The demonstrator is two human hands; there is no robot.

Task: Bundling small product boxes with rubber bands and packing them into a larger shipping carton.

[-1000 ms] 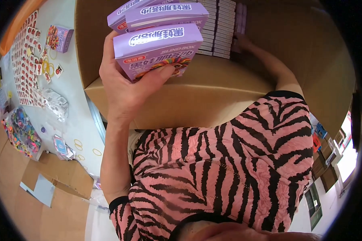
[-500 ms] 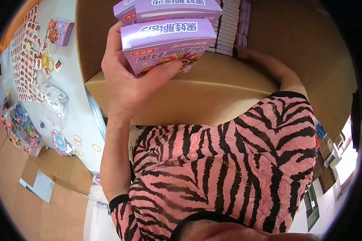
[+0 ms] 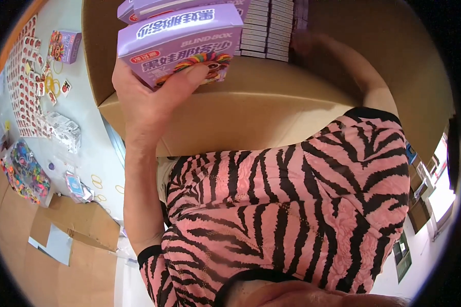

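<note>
My left hand (image 3: 151,105) is closed on a small stack of purple printed boxes, thumb across the front of the nearest purple box (image 3: 184,43). At least one more purple box (image 3: 159,6) shows behind it, partly cut off by the upper edge. The boxes hang above the near side of a large open cardboard carton (image 3: 230,123). Down inside that carton, my right hand (image 3: 303,43) is at the right side of tightly packed rows of boxes (image 3: 264,28). It is dark and blurred, so its fingers cannot be made out.
Left of the carton, a pale table (image 3: 89,128) bears sticker sheets (image 3: 25,77), a loose purple box (image 3: 64,47), rubber bands (image 3: 51,84), and a bag of colourful bits (image 3: 25,166). An open cardboard box (image 3: 89,222) lies at lower left.
My left hand and its boxes have shifted left and slightly up in the picture, the front box tilting a little. My right hand has moved slightly up along the packed rows.
</note>
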